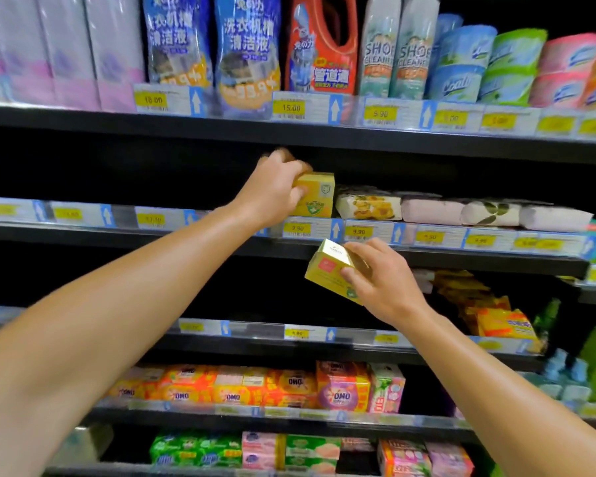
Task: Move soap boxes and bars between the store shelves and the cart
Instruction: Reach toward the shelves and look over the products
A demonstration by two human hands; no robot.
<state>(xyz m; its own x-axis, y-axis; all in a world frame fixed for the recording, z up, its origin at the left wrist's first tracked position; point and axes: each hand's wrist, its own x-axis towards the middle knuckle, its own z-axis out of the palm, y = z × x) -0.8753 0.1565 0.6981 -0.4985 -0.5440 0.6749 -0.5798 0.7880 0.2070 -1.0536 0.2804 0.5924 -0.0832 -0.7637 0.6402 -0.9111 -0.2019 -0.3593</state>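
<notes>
Currently left hand [276, 191] grips yellow soap box [315, 194] at the shelf edge [427, 251]; right hand [382, 280] pinches a tilted gold soap box [327, 270] midair. Risk: tilted box slips, or shelf box tips off.

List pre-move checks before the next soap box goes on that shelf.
1. Left hand grips yellow box on the shelf: ok.
2. Right hand grips gold box: ok.
3. Gold box level: not ok, tilted.
4. Space left of yellow box: ok, dark gap.
5. Space to its right: not ok, wrapped bars adjacent.
6. Cart position: cannot tell, out of view.
</notes>
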